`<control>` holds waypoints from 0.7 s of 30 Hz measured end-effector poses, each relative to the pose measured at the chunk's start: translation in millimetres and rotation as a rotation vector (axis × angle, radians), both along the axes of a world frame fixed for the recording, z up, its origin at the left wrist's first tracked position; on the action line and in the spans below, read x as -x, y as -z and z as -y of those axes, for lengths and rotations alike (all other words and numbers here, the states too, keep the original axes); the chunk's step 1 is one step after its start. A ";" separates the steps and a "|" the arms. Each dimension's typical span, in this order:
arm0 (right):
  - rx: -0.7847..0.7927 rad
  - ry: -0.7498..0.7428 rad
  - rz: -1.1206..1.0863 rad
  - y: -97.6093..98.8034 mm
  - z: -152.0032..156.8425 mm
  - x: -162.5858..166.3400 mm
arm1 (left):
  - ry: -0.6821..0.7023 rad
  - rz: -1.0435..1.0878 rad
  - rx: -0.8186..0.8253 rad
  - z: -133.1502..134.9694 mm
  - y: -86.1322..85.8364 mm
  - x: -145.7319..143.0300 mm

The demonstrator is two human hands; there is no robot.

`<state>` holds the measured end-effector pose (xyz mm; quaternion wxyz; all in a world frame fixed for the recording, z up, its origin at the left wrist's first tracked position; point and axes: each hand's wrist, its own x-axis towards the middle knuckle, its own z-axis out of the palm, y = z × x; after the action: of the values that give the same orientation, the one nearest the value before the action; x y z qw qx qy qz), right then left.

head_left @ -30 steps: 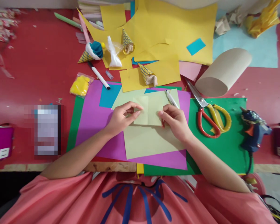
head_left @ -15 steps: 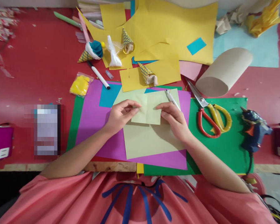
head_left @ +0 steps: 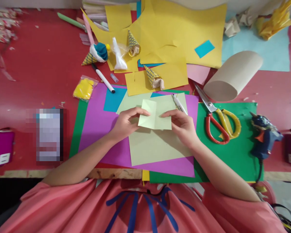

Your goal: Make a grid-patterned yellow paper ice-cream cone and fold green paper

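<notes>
Both my hands hold a small pale-green paper piece (head_left: 155, 115) with a crease down its middle. My left hand (head_left: 126, 124) pinches its left edge, fingers curled. My right hand (head_left: 181, 126) pinches its right lower edge. The piece is raised a little above a larger pale-green sheet (head_left: 157, 145), which lies on a purple sheet (head_left: 97, 126) and a green sheet (head_left: 232, 155). A white pen (head_left: 178, 103) lies just beyond my right hand.
Red-and-yellow scissors (head_left: 220, 123) and a blue glue gun (head_left: 264, 136) lie to the right. A cardboard roll (head_left: 232, 76), yellow papers (head_left: 181, 32), paper cones (head_left: 152, 77), a marker (head_left: 103, 78) and a yellow bag (head_left: 83, 89) sit farther back on the red table (head_left: 38, 64).
The small paper piece has been lifted and tilted slightly, its left corner rising. Both hands shifted with it, staying over the large pale-green sheet.
</notes>
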<state>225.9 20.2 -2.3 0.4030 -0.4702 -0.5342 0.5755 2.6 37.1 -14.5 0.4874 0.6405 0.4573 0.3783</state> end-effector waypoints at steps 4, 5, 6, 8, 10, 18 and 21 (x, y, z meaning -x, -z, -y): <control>0.028 -0.022 -0.042 -1.0 -0.9 0.6 | -0.012 -0.020 -0.058 -1.2 -1.0 -0.4; 0.024 -0.020 -0.049 -1.5 -1.2 0.9 | -0.012 -0.025 -0.075 -1.5 -1.4 -0.1; 0.014 -0.014 -0.054 -1.9 -1.6 1.3 | -0.008 -0.032 -0.093 -1.7 -1.8 0.2; -0.002 0.003 -0.061 -2.4 -2.3 1.9 | 0.011 -0.054 -0.144 -1.8 -2.6 0.6; -0.003 0.022 -0.047 -2.2 -2.3 2.5 | 0.041 -0.075 -0.193 -1.3 -3.0 0.7; 0.088 0.040 0.013 -0.2 4.1 7.6 | -0.023 -0.027 -0.048 3.7 4.9 0.9; 0.111 0.006 -0.032 -1.8 4.6 8.4 | 0.021 -0.008 -0.046 4.5 6.0 0.2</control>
<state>217.5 15.6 -0.6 0.3864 -0.4842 -0.4937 0.6103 2.4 32.6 -20.5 0.4747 0.6580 0.4436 0.3807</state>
